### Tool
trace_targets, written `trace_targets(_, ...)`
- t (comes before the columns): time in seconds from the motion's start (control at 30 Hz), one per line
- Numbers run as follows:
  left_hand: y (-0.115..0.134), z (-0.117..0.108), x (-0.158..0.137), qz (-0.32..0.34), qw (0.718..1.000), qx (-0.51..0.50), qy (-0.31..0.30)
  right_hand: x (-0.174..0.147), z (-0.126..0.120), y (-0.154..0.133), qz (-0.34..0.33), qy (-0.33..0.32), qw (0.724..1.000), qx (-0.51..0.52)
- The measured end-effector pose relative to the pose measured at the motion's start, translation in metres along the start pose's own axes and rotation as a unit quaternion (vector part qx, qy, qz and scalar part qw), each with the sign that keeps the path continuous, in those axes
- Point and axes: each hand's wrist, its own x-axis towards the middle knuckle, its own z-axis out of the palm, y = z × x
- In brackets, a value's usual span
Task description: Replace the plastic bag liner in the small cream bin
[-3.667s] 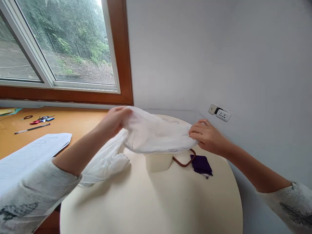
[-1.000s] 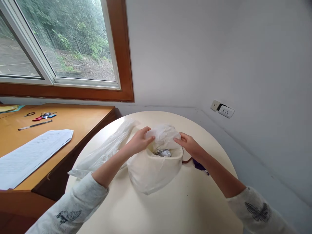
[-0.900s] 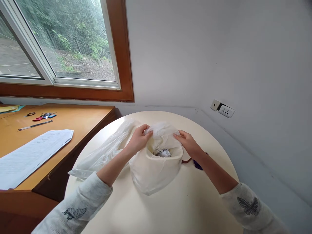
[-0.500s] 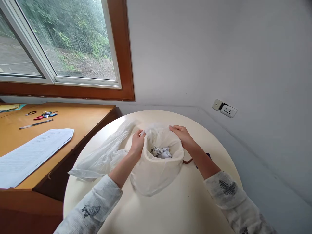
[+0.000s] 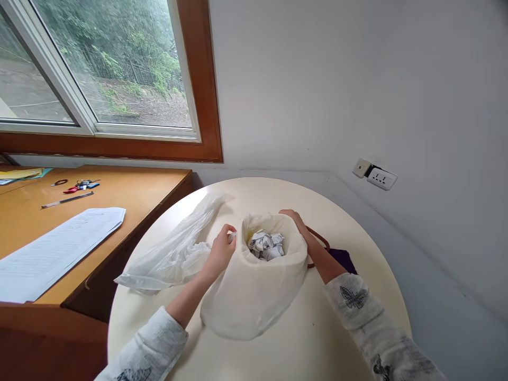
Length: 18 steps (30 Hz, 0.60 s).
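Note:
A small bin lined with a thin white plastic bag stands on the round table, the bag folded over the rim and hanging loose down the front. Crumpled paper lies inside. At the bin's left side, my left hand pinches a bit of the bag between thumb and fingers. My right hand curls round the far right of the rim against the bag; its fingertips are partly hidden behind the bin.
Another crumpled white plastic bag lies left on the round table. Right of the bin are a brown strap and a dark purple item. The wooden desk holds papers, a pen and keys.
My left hand has come down slightly beside the bin, and my right hand has slid round the rim's far right side. More crumpled paper shows; the bag hangs lower in front.

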Motion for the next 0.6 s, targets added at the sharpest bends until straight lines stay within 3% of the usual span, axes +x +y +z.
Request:
trace_targets(0.13, -0.004, -0.005, -0.007, 0.015, 0.994, 0.095, -0.048, 0.001, -0.007, 0.012, -0.002, 0.017, 0.998, -0.058)
trace_targets(0.2, -0.007, -0.007, -0.007, 0.028, 0.991, 0.128, -0.033, 0.0, -0.013, 0.016, -0.003, 0.037, 0.997, -0.07)
trace_targets(0.3, -0.003, -0.012, -0.008, 0.088, 0.991, 0.094, 0.04, -0.003, -0.026, 0.016, -0.006, 0.073, 0.995, -0.068)
trace_targets(0.37, 0.008, -0.018, -0.012, 0.146, 0.988, 0.026, 0.049, -0.009, -0.035, 0.009, -0.02, 0.091, 0.995, -0.037)
trace_targets(0.53, 0.037, -0.023, -0.026, 0.197, 0.968, -0.065, -0.141, -0.039, -0.037, -0.019, -0.098, 0.044, 0.977, 0.185)
trace_targets(0.6, 0.038, -0.019, -0.029, 0.202, 0.962, -0.054, -0.178, -0.055, -0.028, -0.027, -0.096, -0.006, 0.97, 0.225)
